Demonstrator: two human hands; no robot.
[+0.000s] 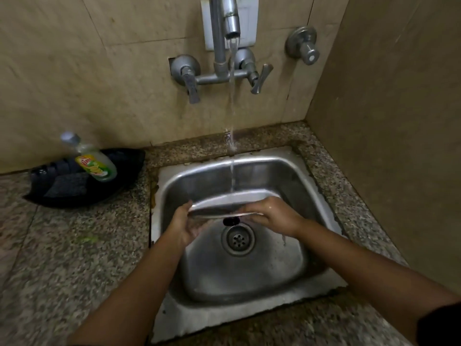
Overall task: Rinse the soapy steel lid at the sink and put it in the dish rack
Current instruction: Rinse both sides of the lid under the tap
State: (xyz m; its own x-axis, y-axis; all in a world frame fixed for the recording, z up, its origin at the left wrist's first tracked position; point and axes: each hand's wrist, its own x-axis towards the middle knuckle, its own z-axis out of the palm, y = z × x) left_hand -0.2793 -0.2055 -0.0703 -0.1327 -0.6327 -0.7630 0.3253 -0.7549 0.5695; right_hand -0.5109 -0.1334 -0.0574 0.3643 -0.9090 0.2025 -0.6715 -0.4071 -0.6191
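Note:
A round steel lid (pixel 224 202) is held nearly flat over the steel sink (pixel 199 176), its black knob pointing down just above the drain (pixel 238 239). My left hand (pixel 184 226) grips its left rim and my right hand (pixel 272 216) grips its right rim. Water runs from the tap (pixel 230 21) in a thin stream and lands on the lid's upper face. No dish rack is in view.
A black tray (pixel 119 181) on the granite counter to the left holds a dish-soap bottle (pixel 92 161) and a dark scrub pad (pixel 67 187). Tap handles (pixel 259 78) and a separate valve (pixel 303 46) stick out of the tiled wall. A side wall closes the right.

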